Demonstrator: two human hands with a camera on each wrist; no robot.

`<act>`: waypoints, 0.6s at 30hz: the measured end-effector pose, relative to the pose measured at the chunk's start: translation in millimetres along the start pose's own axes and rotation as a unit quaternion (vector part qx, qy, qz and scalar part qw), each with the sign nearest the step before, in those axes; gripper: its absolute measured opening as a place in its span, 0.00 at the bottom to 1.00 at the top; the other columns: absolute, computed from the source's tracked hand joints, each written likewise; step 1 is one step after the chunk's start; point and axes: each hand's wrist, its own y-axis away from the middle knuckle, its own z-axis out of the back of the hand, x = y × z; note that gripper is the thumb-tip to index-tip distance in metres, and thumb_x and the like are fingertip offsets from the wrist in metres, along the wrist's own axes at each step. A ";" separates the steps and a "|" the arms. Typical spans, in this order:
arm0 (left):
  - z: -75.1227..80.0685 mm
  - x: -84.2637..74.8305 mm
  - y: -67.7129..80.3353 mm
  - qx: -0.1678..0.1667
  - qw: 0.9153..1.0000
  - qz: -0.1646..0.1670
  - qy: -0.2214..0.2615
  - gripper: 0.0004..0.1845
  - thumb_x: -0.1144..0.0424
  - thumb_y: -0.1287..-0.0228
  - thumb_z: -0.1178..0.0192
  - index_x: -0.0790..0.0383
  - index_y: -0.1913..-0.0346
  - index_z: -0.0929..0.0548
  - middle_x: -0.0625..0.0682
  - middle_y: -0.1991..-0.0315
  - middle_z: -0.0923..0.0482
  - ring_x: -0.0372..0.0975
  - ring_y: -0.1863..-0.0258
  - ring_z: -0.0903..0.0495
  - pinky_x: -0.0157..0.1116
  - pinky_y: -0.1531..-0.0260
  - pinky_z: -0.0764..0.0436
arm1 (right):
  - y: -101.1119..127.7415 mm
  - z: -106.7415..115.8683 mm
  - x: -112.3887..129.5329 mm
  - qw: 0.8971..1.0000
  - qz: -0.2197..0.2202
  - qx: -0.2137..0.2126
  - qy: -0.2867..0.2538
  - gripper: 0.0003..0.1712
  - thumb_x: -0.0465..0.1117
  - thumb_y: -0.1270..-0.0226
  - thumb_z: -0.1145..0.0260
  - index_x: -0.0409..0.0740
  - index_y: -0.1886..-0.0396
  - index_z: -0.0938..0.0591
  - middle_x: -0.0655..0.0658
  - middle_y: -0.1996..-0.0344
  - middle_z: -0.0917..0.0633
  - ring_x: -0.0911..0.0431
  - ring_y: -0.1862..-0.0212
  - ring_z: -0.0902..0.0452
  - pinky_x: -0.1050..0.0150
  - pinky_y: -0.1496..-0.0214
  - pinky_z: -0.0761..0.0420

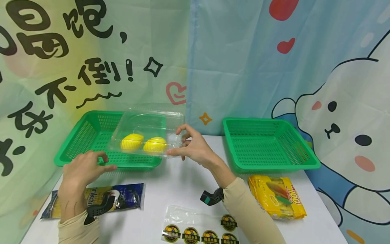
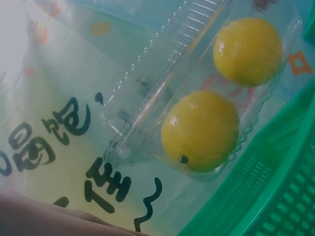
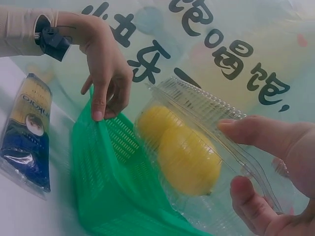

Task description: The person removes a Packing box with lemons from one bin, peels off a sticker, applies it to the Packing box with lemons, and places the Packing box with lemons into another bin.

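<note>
Fingers of the right hand point(image 1: 195, 147) pinch the right edge of a clear clamshell box point(image 1: 146, 134) holding two lemons point(image 1: 144, 143); it hangs over the left green basket point(image 1: 91, 135). Left hand point(image 1: 83, 167) is loosely curled, fingertips on that basket's front rim. Risk: a one-sided pinch could let the box tilt or pop open. White table point(image 1: 182, 183); second basket point(image 1: 268, 144) well right of the box; cartoon backdrop behind.

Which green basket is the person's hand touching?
The left green basket, below the clear box of lemons: the left hand touches its front rim. The right green basket stands untouched.
</note>
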 end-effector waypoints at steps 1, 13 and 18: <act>0.1 -0.1 -0.1 0.000 1.000 0.000 -0.001 0.34 0.30 0.44 0.30 0.57 0.49 0.14 0.67 0.51 0.17 0.53 0.64 0.21 0.47 0.75 0.24 | 0.6 1.1 -0.5 1.000 0.000 0.000 -0.002 0.36 0.44 0.46 0.15 0.50 0.43 0.27 0.43 0.63 0.31 0.51 0.79 0.28 0.57 0.72 0.17; -0.1 -2.0 -0.3 -0.006 1.000 -0.002 -0.002 0.33 0.31 0.44 0.29 0.56 0.50 0.14 0.68 0.50 0.17 0.53 0.65 0.22 0.46 0.76 0.25 | 13.0 15.3 -6.4 1.000 -0.008 -0.010 0.004 0.35 0.45 0.46 0.15 0.51 0.44 0.27 0.40 0.63 0.29 0.48 0.80 0.25 0.63 0.80 0.31; -1.2 -0.7 -0.4 -0.010 1.000 -0.004 0.001 0.33 0.31 0.44 0.29 0.57 0.51 0.13 0.68 0.51 0.17 0.51 0.67 0.23 0.44 0.76 0.26 | 18.0 19.6 -8.8 1.000 -0.018 -0.013 0.005 0.37 0.44 0.47 0.14 0.50 0.43 0.27 0.41 0.61 0.30 0.50 0.77 0.27 0.61 0.78 0.25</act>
